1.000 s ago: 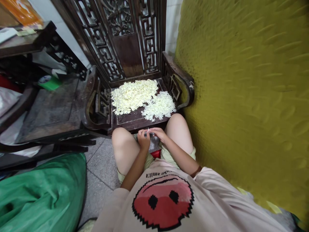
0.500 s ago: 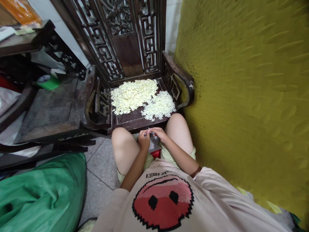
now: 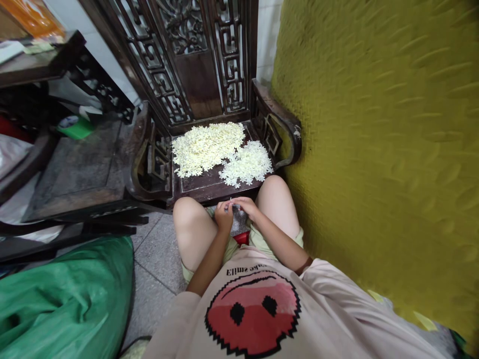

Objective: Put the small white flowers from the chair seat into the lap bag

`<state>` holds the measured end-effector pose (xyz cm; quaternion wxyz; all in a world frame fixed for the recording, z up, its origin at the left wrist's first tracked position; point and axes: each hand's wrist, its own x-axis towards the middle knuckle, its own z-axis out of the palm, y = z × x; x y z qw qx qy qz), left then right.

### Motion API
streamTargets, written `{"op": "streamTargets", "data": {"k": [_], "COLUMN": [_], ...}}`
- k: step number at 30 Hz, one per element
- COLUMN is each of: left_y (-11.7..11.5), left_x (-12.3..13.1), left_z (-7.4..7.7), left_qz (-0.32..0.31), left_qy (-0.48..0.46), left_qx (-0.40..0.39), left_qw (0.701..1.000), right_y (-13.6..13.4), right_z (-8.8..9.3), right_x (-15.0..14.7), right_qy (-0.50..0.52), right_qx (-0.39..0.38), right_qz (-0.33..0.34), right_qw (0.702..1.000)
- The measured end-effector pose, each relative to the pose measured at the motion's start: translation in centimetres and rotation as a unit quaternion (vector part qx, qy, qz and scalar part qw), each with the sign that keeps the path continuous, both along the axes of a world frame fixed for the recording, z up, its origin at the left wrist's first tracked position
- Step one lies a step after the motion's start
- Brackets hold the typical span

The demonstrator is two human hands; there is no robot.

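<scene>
Between my knees, just short of the chair's front edge, my two hands meet at the fingertips. The fingers of my left hand (image 3: 223,217) are pinched together. Those of my right hand (image 3: 247,206) are bent towards them and also closed. A tiny pale tip shows where the fingers meet, too small to name. On the seat of the dark wooden chair (image 3: 198,186) lie two heaps of small plastic-looking flowers. The larger cream heap (image 3: 207,147) is at the back left. A smaller, whiter heap (image 3: 247,163) lies at the front right, touching it.
Curved chair arms (image 3: 288,142) flank the seat. To the right stands a large yellow textured mat (image 3: 374,149). A second dark chair (image 3: 82,179) with a green tape roll (image 3: 77,127) is on the left. A green cloth or bag (image 3: 71,294) bulges at the lower left.
Almost everything stays as it was. Only the fingertips have shifted very slightly, with both hands still together in the same place.
</scene>
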<state>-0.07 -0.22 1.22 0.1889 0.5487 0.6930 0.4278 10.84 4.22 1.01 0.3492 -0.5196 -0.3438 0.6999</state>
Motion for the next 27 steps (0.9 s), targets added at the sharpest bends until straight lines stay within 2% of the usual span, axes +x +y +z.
{"op": "streamTargets", "data": {"k": [19,27], "left_y": [0.16,0.1], "left_x": [-0.13,-0.11], "left_z": [-0.49,-0.12], "left_qz": [0.013,0.014], "left_qy": [-0.065,-0.086], "left_qx": [-0.013,-0.025], "left_qw": [0.998,0.996], "right_y": [-0.09,-0.12], "right_z": [0.15,0.53], "right_x": [0.02,-0.03], "right_qy": [-0.003,-0.012], "right_qx": [0.012,0.009], "right_qz": [0.015,0.007], "right_qw": [1.0,1.0]}}
